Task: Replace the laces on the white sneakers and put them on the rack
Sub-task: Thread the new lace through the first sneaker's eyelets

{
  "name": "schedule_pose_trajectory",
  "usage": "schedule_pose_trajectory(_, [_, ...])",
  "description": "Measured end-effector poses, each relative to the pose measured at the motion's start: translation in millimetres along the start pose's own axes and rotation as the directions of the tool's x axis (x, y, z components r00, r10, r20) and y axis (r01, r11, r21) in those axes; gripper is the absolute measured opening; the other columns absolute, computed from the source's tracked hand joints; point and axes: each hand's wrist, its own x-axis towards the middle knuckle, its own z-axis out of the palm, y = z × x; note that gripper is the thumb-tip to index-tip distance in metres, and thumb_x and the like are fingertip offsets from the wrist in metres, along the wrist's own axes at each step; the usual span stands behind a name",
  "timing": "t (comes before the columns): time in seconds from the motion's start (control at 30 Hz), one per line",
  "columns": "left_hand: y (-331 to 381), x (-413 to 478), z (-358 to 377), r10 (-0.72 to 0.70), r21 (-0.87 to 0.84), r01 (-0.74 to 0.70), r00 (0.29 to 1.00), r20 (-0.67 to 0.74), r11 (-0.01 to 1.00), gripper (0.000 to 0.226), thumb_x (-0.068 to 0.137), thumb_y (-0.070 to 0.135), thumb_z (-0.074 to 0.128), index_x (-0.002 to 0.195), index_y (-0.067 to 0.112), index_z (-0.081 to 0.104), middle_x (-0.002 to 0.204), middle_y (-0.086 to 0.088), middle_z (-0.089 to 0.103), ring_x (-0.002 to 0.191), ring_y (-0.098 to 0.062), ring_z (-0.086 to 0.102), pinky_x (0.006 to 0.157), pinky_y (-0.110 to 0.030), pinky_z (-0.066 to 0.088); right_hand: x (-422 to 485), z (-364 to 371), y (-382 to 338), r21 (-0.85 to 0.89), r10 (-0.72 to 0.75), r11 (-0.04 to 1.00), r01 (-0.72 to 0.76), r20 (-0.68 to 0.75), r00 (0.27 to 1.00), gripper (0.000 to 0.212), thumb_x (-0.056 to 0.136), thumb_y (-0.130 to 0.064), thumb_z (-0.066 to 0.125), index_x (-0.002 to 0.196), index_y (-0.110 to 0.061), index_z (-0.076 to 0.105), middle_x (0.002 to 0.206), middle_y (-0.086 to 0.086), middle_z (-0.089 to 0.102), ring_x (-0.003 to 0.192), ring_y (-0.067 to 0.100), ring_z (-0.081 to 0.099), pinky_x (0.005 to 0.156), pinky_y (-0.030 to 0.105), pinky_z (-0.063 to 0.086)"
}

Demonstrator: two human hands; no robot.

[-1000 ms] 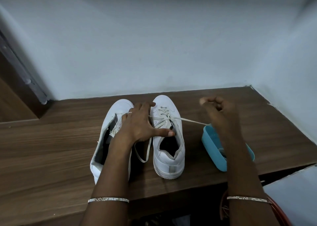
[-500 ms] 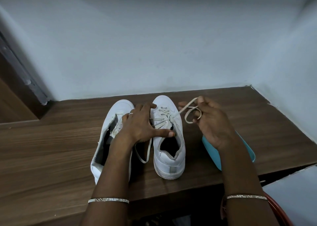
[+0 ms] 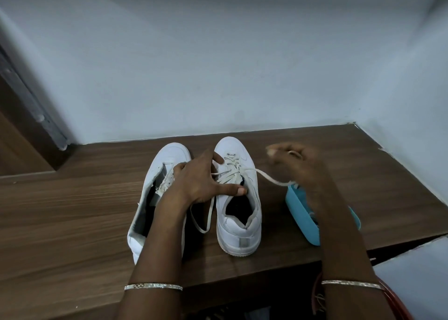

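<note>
Broadly, the wooden surface (image 3: 72,210) ran back to a pale wall (image 3: 218,64) and met a side wall at its far right corner. Its front edge passed a little below the heels of the two white sneakers. Bare wood stretched wide to the left of the pair, and a narrower strip lay open between the blue tray (image 3: 300,213) and the side wall. The tray's near corner sat close to the front edge.

The right sneaker (image 3: 238,232) stood upright with its toe toward the wall. The left sneaker (image 3: 169,157) lay just beside it, its throat gaping. Over the gap between them lay the left hand (image 3: 198,181), its fingers (image 3: 232,188) spread and straight. The thumb pressed across the top of the right sneaker's tongue, and the forefinger touched the shoe near the first crossings.

The lace (image 3: 266,175) crossed the right sneaker's eyelets. One end hung in a long loop between the shoes. The other ran off to the right, over the tray's far end, to the right hand (image 3: 298,164). That hand was blurred; its fingers (image 3: 274,149) were curled, with a pale loop of the lace caught among them.

A thin bangle (image 3: 152,287) circled each wrist. A dark door frame (image 3: 29,115) stood at the far left, beside the wall.
</note>
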Motion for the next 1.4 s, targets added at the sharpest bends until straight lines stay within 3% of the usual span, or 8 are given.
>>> schedule_pose_trajectory(0.13, [0.9,-0.1,-0.5,0.013,-0.024,-0.013,1.000,0.002,1.000,0.078,0.051,0.072,0.084,0.112,0.034,0.053,0.097,0.024,0.056,0.087,0.013,0.051,0.108,-0.046,0.038,-0.5,30.6,3.0,-0.338,-0.023,0.937,0.084,0.181,0.983,0.007,0.086,-0.028,0.080,0.090,-0.023,0.082,0.081,-0.012,0.076,0.079,0.005,0.069,0.075,0.029,0.056])
schedule_pose_trajectory(0.33, [0.4,-3.0,-2.8,0.008,-0.109,-0.006,1.000,0.011,0.994,0.077,0.047,0.069,0.088,0.108,0.036,0.056,0.097,0.019,0.062,0.088,0.007,0.060,0.103,-0.046,0.045,0.9,26.7,6.3,-0.430,0.008,0.901,0.059,0.154,0.988,0.016,0.093,-0.024,0.071,0.080,-0.017,0.077,0.071,-0.011,0.070,0.068,0.005,0.062,0.065,0.024,0.042])
schedule_pose_trajectory(0.43, [0.5,-3.3,-4.1,0.001,-0.152,0.005,0.999,0.036,0.988,0.087,0.035,0.077,0.082,0.107,0.035,0.056,0.095,0.013,0.065,0.089,-0.002,0.063,0.094,-0.043,0.052,2.1,10.0,5.4,-0.202,0.129,0.974,-0.106,0.101,0.987,0.019,0.099,-0.021,0.061,0.085,-0.016,0.073,0.083,-0.007,0.077,0.078,0.011,0.067,0.071,0.028,0.046])
schedule_pose_trajectory(0.5, [-0.5,-3.1,-4.5,0.001,-0.159,0.005,0.999,0.042,0.987,0.087,0.036,0.076,0.084,0.107,0.034,0.056,0.091,0.010,0.066,0.089,-0.007,0.064,0.090,-0.042,0.054,3.3,-0.6,2.1,0.060,0.222,0.973,-0.223,0.029,0.975,0.022,0.100,-0.021,0.056,0.083,-0.013,0.067,0.082,-0.003,0.073,0.056,0.006,0.058,0.056,0.024,0.044])
schedule_pose_trajectory(0.67, [0.4,-3.6,-4.8,-0.001,-0.208,0.015,0.998,0.069,0.978,0.070,0.051,0.057,0.092,0.105,0.028,0.057,0.091,0.004,0.066,0.085,-0.011,0.064,0.083,-0.035,0.055,4.1,-3.1,2.4,0.517,0.303,0.803,-0.296,0.074,0.950,0.035,0.101,-0.016,0.046,0.067,-0.009,0.047,0.057,0.009,0.056,0.025,0.004,0.027,0.028,0.016,0.020])
schedule_pose_trajectory(0.87, [-8.3,-0.7,-3.5,-0.019,-0.375,0.060,0.993,0.114,0.925,0.035,0.081,0.045,0.080,0.089,0.016,0.061,0.070,0.005,0.059,0.060,-0.011,0.055,0.061,-0.029,0.048,5.3,10.0,6.0,0.048,0.128,0.991,-0.128,0.001,0.992,0.020,0.088,-0.027,0.074,0.074,-0.019,0.063,0.061,-0.004,0.057,0.054,0.007,0.050,0.050,0.021,0.041])
schedule_pose_trajectory(1.07, [-12.3,2.4,1.0,0.011,-0.336,0.047,0.985,0.170,0.941,0.024,0.090,0.036,0.073,0.081,0.015,0.065,0.064,0.011,0.061,0.060,-0.006,0.052,0.067,-0.029,0.044,4.2,25.1,9.7,-0.472,-0.049,0.868,0.153,0.226,0.973,0.012,0.087,-0.034,0.077,0.086,-0.022,0.078,0.070,-0.013,0.067,0.062,-0.004,0.058,0.056,0.014,0.040])
schedule_pose_trajectory(1.4, [-9.4,0.8,-1.3,-0.012,-0.368,0.045,0.996,0.091,0.929,0.021,0.092,0.019,0.067,0.073,0.015,0.059,0.069,-0.001,0.071,0.066,-0.015,0.061,0.073,-0.039,0.055,0.3,28.8,3.9,-0.357,0.122,0.931,-0.069,0.128,0.984,0.029,0.090,-0.017,0.059,0.062,-0.009,0.064,0.041,-0.013,0.046,0.042,0.002,0.041,0.055,0.026,0.032])
